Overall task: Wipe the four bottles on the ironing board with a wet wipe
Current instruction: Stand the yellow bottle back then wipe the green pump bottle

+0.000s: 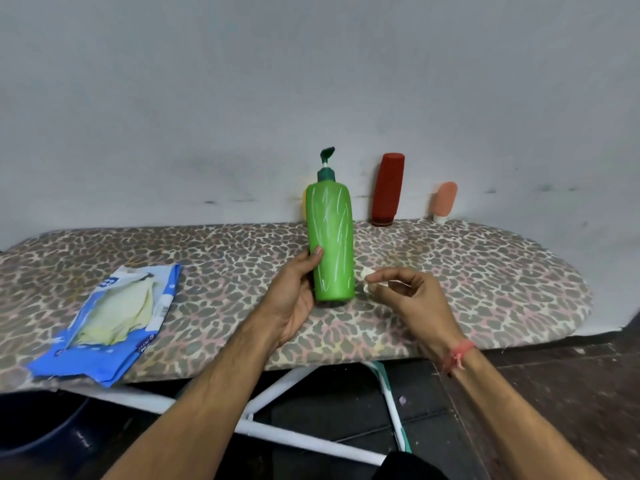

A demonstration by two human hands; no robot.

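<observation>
Green bottle (331, 244): upright on ironing board (485, 271), probably smooth, slippery
Left hand (294, 292): curled round lower body
Right hand (412, 296): pinching wet wipe (367, 276) beside bottle

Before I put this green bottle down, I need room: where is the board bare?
Bare board between the wipe pack and green bottle, and right of the right hand. Crowded along the wall: red bottle, pink tube.

A pump bottle (331, 237) stood on the ironing board (485, 271) between the hands, left hand (294, 299) touching it, right hand (412, 292) just beside it with a wipe (367, 279). Two bottles (388, 188) (445, 201) stood behind the right hand; a wipes packet (107, 320) lay well left of the left hand.
</observation>
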